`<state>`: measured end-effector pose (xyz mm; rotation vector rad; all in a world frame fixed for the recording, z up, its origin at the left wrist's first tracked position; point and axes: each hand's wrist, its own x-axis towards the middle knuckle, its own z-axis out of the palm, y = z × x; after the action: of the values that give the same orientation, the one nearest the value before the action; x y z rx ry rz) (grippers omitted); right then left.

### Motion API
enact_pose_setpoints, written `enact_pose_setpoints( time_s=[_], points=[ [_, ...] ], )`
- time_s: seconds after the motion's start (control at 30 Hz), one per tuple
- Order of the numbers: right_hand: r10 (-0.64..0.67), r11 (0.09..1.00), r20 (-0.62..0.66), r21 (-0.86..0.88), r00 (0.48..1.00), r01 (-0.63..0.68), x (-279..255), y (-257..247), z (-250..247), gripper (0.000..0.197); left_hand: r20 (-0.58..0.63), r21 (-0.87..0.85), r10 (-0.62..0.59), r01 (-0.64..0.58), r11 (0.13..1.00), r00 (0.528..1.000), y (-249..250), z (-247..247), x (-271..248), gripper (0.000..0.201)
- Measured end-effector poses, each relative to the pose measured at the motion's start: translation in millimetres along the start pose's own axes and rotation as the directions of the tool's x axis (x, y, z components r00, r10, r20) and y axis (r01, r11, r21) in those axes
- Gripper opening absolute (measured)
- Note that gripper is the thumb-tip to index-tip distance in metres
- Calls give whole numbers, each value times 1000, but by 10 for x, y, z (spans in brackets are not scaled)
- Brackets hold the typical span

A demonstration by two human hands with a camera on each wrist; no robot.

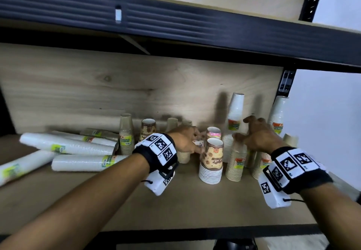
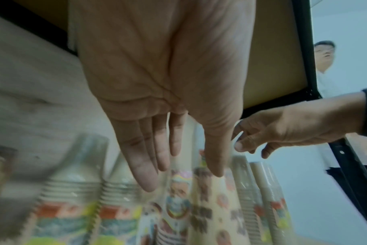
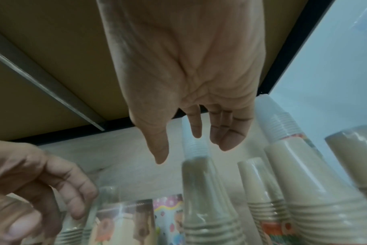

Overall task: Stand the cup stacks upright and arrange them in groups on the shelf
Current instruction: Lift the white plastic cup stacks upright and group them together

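Observation:
On the wooden shelf (image 1: 175, 206), several white cup stacks (image 1: 66, 148) lie on their sides at the left. To the right stand a brown printed stack (image 1: 212, 161), a pink one (image 1: 214, 132), beige stacks (image 1: 235, 161) and two tall white stacks (image 1: 235, 111). My left hand (image 1: 198, 142) reaches in beside the printed stacks (image 2: 178, 207); its fingers (image 2: 144, 174) are straight and hold nothing. My right hand (image 1: 246, 130) hovers with fingers spread over the beige stacks (image 3: 203, 190). It is relaxed (image 3: 195, 149) and holds nothing.
A kraft stack (image 1: 126, 136) and another brown printed stack (image 1: 147, 129) stand mid-shelf against the wooden back panel (image 1: 97, 85). The upper shelf's black beam (image 1: 175, 25) hangs close overhead. A black post (image 1: 286, 81) bounds the right end. Another person (image 2: 325, 56) stands beyond it.

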<state>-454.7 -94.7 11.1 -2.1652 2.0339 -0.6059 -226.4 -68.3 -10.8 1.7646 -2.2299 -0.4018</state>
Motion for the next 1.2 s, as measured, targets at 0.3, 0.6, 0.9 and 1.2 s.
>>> enact_pose_setpoints(
  time_s=[0.3, 0.6, 0.9, 1.2],
  points=[
    [-326, 938, 21, 131, 945, 321, -134, -762, 118, 30, -29, 190, -185, 187, 964, 982, -829, -629, -765, 42],
    [-589, 807, 406, 240, 699, 540, -232, -1918, 1027, 30, -106, 237, -645, 650, 722, 756, -2464, -971, -1407, 60],
    [-568, 703, 647, 58, 509, 709, -88, -2486, 1615, 54, -339, 2, -804, 855, 518, 488, -3738, -1114, -1728, 75],
    [-552, 670, 708, 63, 439, 740, 52, -2682, 1835, 63, -303, -244, -818, 790, 563, 489, -4051, -1055, -1539, 74]
  ],
)
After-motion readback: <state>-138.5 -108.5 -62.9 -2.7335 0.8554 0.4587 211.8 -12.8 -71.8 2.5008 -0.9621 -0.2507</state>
